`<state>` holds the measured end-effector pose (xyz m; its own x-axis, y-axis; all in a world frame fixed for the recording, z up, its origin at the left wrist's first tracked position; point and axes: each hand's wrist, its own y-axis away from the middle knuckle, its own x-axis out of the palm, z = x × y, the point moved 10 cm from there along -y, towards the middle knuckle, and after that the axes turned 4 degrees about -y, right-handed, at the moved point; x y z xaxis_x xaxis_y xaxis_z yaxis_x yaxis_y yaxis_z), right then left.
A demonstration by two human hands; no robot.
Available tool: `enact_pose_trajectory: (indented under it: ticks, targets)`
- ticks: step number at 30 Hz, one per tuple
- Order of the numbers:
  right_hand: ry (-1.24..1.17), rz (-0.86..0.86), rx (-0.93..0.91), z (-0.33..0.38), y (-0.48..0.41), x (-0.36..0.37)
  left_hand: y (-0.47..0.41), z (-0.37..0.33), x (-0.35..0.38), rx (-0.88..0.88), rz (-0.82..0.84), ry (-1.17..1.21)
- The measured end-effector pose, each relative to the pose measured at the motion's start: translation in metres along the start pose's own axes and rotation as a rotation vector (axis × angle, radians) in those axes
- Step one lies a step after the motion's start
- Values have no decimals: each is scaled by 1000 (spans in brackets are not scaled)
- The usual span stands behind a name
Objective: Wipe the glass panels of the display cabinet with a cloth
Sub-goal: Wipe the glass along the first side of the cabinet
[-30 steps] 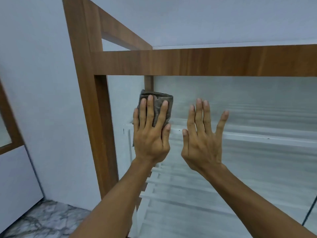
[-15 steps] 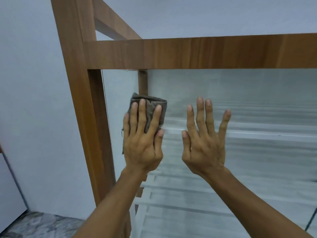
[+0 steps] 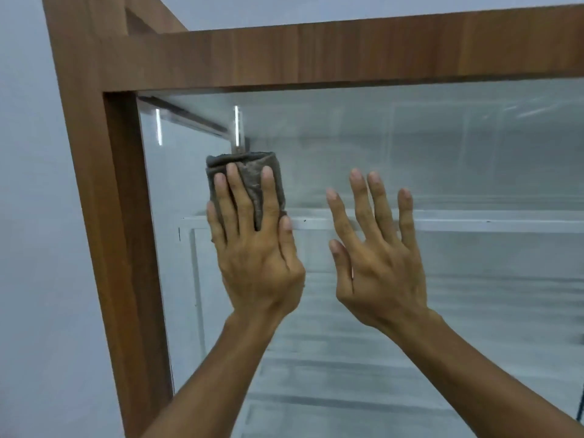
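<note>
Grey cloth (image 3: pixel 251 181) beneath left hand (image 3: pixel 256 263) (against glass (image 3: pixel 442 153)).

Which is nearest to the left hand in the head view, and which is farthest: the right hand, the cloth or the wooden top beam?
1. The cloth: touching, pressed on the glass under the left hand.
2. The right hand: beside it on the right, a small gap apart.
3. The top beam: above, well over the fingertips.

Head camera, worn high — close, facing the glass panel (image 3: pixel 442 147).
</note>
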<state>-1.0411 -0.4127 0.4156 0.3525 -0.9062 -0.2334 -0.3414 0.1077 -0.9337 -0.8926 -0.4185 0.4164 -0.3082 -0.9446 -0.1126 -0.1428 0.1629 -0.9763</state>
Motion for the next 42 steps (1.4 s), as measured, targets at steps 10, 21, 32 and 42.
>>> enact_pose_trajectory:
  ticks: [10,21,32,42]
  targets:
    - [72,-92,32,-29,14,-17,5,-6,3,-49,-47,-18]
    - [152,-55,117,-123,76,-52,17,-117,38,114,-24,-45]
    - [333,-8,177,-168,112,-79,65,-222,64,325,-7,-26]
    - [99,-86,254,-213,148,-102,61,-294,84,394,25,-30]
